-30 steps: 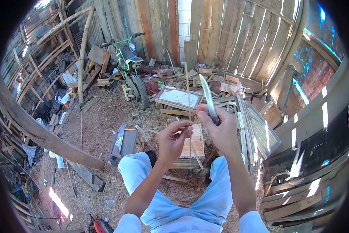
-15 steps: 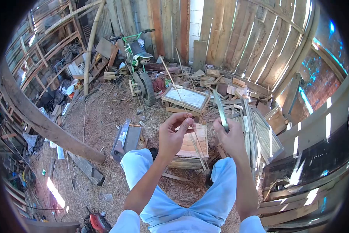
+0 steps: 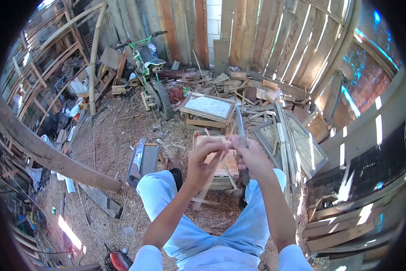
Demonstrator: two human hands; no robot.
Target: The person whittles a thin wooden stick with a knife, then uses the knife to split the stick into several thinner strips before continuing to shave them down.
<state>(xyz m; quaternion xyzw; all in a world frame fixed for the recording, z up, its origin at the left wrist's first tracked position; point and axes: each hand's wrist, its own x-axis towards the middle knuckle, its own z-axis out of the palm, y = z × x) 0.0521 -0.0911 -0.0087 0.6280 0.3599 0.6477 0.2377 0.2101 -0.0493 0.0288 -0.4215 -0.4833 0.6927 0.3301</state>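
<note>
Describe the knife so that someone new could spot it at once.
Start at the wooden box near the picture's centre. Overlapping its right edge in view is the right hand, gripping the knife with its blade pointing away from the body. That bluish metal blade and dark handle set it apart from the tan stick across the box.

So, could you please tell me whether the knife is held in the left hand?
No, the knife is in the right hand, its blade pointing away from the person.

Green motorbike [image 3: 149,63] beside scattered scrap wood [image 3: 250,93], near plank wall [image 3: 248,36]
</note>
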